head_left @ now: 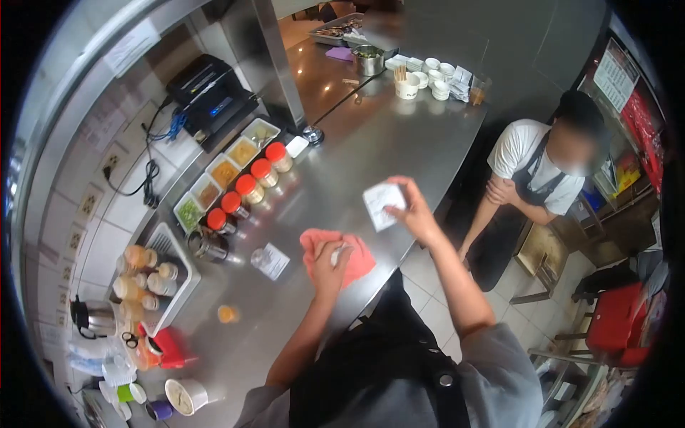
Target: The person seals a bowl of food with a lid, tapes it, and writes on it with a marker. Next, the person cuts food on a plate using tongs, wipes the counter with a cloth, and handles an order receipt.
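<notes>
My right hand (412, 214) pinches a white paper slip (384, 207) with faint print on it, held above the steel counter near its front edge. My left hand (328, 269) is closed on top of a coral-pink cloth (362, 265) lying bunched on the counter. A small whitish thing (342, 253) shows at its fingers; its kind I cannot make out. Left of the cloth lies another printed white slip (270, 261), with a clear, shiny thing at its edge. Closer to me on the counter is a small round orange-yellow item (227, 314).
Red-lidded jars (250, 189) and topping tubs (223, 171) line the back. A white tray (187, 274) holds several bottles. White bowls (440, 89) and a metal pot (369, 60) stand at the far end. A person (539, 164) sits at right, arms crossed over.
</notes>
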{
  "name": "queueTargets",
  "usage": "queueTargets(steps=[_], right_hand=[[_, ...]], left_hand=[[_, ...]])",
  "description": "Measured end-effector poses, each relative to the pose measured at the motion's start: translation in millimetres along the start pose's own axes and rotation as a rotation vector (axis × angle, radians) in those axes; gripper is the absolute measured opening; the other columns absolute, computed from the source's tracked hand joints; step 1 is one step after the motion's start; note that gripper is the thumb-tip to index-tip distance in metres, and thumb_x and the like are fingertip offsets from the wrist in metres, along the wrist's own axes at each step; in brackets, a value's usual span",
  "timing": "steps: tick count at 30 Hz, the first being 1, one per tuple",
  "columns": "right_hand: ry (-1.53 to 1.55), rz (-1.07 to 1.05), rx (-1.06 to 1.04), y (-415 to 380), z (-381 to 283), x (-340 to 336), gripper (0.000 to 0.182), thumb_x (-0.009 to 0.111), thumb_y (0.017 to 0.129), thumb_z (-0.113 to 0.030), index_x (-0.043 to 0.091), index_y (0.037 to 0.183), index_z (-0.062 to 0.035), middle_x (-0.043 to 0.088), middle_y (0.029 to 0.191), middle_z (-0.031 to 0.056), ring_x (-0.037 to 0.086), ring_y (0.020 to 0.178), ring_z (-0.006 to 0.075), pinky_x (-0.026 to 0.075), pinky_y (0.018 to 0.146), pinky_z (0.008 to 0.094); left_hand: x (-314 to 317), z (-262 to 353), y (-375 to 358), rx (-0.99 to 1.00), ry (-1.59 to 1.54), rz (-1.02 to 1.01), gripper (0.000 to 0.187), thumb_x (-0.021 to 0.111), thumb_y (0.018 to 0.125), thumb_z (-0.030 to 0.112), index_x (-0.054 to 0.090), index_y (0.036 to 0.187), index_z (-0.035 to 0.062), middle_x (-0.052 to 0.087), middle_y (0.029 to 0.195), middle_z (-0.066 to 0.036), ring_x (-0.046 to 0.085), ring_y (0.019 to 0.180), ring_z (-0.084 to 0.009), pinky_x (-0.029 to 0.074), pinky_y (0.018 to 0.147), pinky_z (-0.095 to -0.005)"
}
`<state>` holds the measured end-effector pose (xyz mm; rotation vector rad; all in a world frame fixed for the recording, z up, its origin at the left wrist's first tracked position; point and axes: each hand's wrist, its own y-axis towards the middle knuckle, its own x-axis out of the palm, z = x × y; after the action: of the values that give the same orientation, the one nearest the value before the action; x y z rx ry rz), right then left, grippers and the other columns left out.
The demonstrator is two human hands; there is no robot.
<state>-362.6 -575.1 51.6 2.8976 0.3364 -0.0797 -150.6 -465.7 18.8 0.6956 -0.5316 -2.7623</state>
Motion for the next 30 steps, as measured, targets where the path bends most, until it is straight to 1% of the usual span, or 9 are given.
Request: queueTargets(steps=[3, 7, 8, 14, 19, 23, 25, 28, 30], right_hand=[[-0.193, 0.194, 0.046, 96.3, 46.7, -65.8, 0.032, 0.07, 0.082, -0.001, 0.064, 0.113, -0.0056, 0.067, 0.106, 0.0076, 0.061, 0.099, 0.0167, 0.048, 0.087, 0.029], [-0.289, 0.489, 0.087, 231.2, 111.3, -160.9, 0.043, 0.069, 0.08, -0.01, 0.06, 0.12, 0.0029, 0.065, 0.115, 0.0169, 0.061, 0.106, 0.0236, 0.045, 0.095, 0.0335], [-0.436, 0.55, -0.028, 274.5, 152.5, -205.8, 0.045, 0.069, 0.082, -0.009, 0.058, 0.126, -0.0022, 0.064, 0.097, 0.0079, 0.058, 0.08, 0.0135, 0.049, 0.068, 0.0274], [-0.783, 1.07, -0.155, 441.0, 174.4, -357.9, 0.055, 0.079, 0.07, -0.015, 0.06, 0.119, 0.0026, 0.063, 0.114, 0.0173, 0.06, 0.104, 0.0295, 0.046, 0.092, 0.038], [-0.907, 1.193, 0.239, 483.2, 171.2, -395.4, 0.063, 0.08, 0.074, -0.031, 0.056, 0.125, -0.0024, 0.058, 0.126, 0.0189, 0.055, 0.118, 0.0335, 0.045, 0.101, 0.0431], [-1.589, 0.857, 0.578, 478.8, 213.9, -431.5, 0.051, 0.059, 0.089, -0.05, 0.067, 0.107, -0.0029, 0.069, 0.1, 0.017, 0.068, 0.087, 0.0297, 0.053, 0.081, 0.0456], [-2.141, 0.458, 0.129, 451.4, 236.7, -443.0, 0.045, 0.054, 0.092, -0.051, 0.071, 0.102, -0.0106, 0.07, 0.101, 0.0136, 0.069, 0.088, 0.0252, 0.054, 0.075, 0.0421], [-1.781, 0.061, 0.742, 449.6, 179.4, -383.8, 0.043, 0.047, 0.098, -0.038, 0.053, 0.135, -0.0172, 0.054, 0.138, 0.0026, 0.052, 0.125, 0.018, 0.042, 0.102, 0.0376], [-1.862, -0.021, 0.765, 454.4, 198.9, -410.1, 0.042, 0.047, 0.098, -0.031, 0.05, 0.137, -0.0149, 0.053, 0.137, 0.0082, 0.054, 0.122, 0.0202, 0.044, 0.1, 0.0389]], left_hand=[[23.8, -48.9, -1.2, 0.068, 0.301, 0.009, 0.021, 0.07, 0.084, 0.023, 0.066, 0.093, 0.0045, 0.062, 0.098, -0.011, 0.06, 0.092, -0.0283, 0.046, 0.081, -0.0378], [49.3, -60.9, 10.2, -0.117, 0.415, -0.002, 0.018, 0.072, 0.078, 0.018, 0.065, 0.092, 0.0087, 0.062, 0.099, -0.011, 0.058, 0.096, -0.0329, 0.044, 0.087, -0.0455], [46.9, -45.7, 20.8, -0.198, 0.424, -0.005, 0.019, 0.072, 0.077, 0.017, 0.065, 0.093, 0.0091, 0.062, 0.1, -0.012, 0.058, 0.097, -0.033, 0.045, 0.087, -0.0453], [58.8, -54.4, 17.3, -0.202, 0.685, 0.057, 0.022, 0.072, 0.074, 0.015, 0.063, 0.093, 0.0086, 0.064, 0.1, -0.012, 0.058, 0.102, -0.0358, 0.044, 0.092, -0.0454], [67.4, -68.5, 12.5, -0.29, 0.72, 0.111, 0.019, 0.07, 0.073, 0.011, 0.063, 0.091, 0.0098, 0.063, 0.106, -0.011, 0.058, 0.102, -0.0351, 0.045, 0.091, -0.0455], [70.6, -76.3, 11.0, -0.395, 0.703, 0.178, 0.018, 0.07, 0.073, 0.013, 0.063, 0.09, 0.0103, 0.062, 0.105, -0.012, 0.058, 0.099, -0.0348, 0.045, 0.089, -0.0454], [65.0, -66.0, 17.9, -0.367, 0.701, 0.125, 0.023, 0.07, 0.075, 0.015, 0.065, 0.096, 0.0085, 0.061, 0.107, -0.012, 0.056, 0.107, -0.0347, 0.042, 0.092, -0.0473], [52.9, -36.6, 49.8, -0.414, 0.808, 0.055, 0.026, 0.073, 0.074, 0.022, 0.067, 0.097, 0.0112, 0.059, 0.098, -0.011, 0.057, 0.096, -0.032, 0.043, 0.084, -0.0461], [46.9, -35.5, 47.4, -0.362, 0.769, 0.09, 0.022, 0.073, 0.075, 0.019, 0.066, 0.094, 0.0097, 0.058, 0.092, -0.011, 0.057, 0.09, -0.0318, 0.045, 0.084, -0.0453]])
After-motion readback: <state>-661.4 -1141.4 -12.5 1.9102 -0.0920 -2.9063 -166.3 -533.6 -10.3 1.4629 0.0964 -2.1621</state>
